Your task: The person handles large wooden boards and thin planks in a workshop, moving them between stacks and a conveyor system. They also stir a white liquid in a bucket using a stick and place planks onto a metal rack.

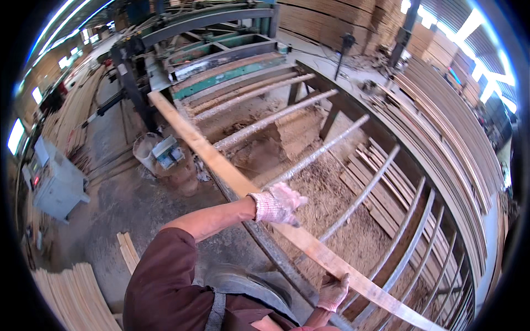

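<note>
Over the bars [331, 143] of a big frame [353, 100], one long board [212, 160], slanting from top left to bottom right. Far end up near the machine [229, 77], just beside a dark post [132, 88]; near end down at the bottom rim of the view. Hard to tell if resting on the bars or held just above.

Two gloved hands, apart from each other, both on the board. Left hand [277, 203] laid over the middle part, fingers out past the far side; too hidden underneath to tell how tight. Right hand [334, 291] closer to the body, closed on the near side of the board. Below the bars, lots of sawdust [320, 193], and some planks [381, 204] off to the right.

To do well, best to hold with hands spread wide, to stop tipping at the long ends. For any shift, likely good to lift a bit first, so as not to bump a bar. Move both hands at the same pace, slow and even, to stop a twist. Watch the far end, so close to the post. Mind fingers between board and bars, a likely spot for a pinch.
</note>
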`<state>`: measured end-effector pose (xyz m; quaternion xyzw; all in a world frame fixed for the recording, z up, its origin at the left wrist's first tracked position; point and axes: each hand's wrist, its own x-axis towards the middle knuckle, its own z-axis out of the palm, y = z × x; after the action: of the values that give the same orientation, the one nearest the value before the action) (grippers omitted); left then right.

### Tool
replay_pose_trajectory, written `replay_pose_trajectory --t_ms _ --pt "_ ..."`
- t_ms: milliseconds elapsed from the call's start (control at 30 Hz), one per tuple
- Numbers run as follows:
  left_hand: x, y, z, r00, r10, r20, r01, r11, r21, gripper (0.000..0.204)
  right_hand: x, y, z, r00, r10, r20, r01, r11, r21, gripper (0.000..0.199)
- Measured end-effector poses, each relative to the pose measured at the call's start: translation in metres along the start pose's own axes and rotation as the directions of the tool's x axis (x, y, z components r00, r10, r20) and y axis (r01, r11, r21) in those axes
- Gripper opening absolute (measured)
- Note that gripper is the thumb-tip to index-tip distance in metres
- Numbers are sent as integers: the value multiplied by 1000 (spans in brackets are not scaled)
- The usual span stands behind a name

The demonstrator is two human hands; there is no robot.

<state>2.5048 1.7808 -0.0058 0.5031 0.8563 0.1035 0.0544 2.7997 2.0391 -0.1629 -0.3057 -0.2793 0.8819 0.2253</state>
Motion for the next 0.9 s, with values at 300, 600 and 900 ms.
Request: replay_pose_trajectory --t_ms 300,600,900 --pt "-147 -5 -14 804 -585 109 576 719 -390 61 356 -130 66 990 -108 95 121 983 -142 52" --pt "-584 202 374 -247 -717 652 377 -691 -617 48 265 3 196 977 105 186 21 821 -571 30" --pt "-607 152 375 -131 -515 847 -303 -793 -529 67 4 281 442 773 341 536 267 591 -761 24"
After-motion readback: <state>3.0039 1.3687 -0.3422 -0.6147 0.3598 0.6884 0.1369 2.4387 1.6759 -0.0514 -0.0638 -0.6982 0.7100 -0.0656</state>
